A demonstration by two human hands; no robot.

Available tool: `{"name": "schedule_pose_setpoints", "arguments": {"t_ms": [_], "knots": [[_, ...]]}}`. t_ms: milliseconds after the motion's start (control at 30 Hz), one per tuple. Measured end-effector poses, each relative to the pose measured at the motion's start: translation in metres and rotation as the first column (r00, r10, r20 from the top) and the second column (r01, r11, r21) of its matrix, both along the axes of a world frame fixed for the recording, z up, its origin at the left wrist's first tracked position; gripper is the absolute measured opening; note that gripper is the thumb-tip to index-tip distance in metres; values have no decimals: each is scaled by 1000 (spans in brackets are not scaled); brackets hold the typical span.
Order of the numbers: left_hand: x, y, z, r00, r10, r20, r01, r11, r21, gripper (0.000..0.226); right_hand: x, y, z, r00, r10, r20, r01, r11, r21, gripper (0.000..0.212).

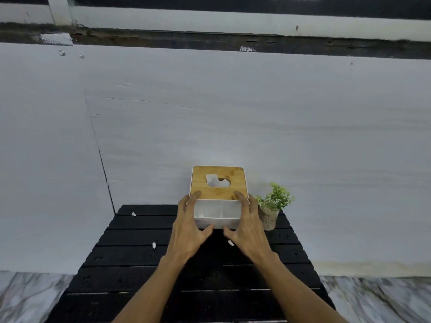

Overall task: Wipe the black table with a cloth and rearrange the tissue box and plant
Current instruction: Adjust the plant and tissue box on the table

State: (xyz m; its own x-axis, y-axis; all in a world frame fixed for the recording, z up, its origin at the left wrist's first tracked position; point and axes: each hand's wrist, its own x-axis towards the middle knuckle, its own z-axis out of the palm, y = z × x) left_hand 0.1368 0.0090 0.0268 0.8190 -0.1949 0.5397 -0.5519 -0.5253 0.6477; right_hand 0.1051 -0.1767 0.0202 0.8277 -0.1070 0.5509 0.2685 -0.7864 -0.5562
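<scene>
A white tissue box [218, 220] with a bamboo lid and a tissue poking from its slot is held above the far part of the black slatted table [130, 259]. My left hand [190, 227] grips its left side, thumb under the front edge. My right hand [247, 226] grips its right side the same way. A small green plant [271, 206] in a clear pebble-filled cup stands just right of the box, near the table's far right corner. No cloth is in view.
Small white scraps [154, 245] lie on the table slats. A pale wall [233, 113] rises right behind the table. Marble floor [28, 297] shows on both sides of the table.
</scene>
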Motion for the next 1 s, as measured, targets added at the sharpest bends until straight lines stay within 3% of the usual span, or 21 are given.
{"name": "schedule_pose_setpoints", "arguments": {"t_ms": [267,1000], "knots": [[13,-2,-20,990,-9,-144,12,1000,23,94,11,-8,-21,990,45,-137,-42,999,25,97],[29,-9,-30,968,-26,-249,29,1000,8,96,26,-21,-27,971,66,-230,-56,997,49,95]]}}
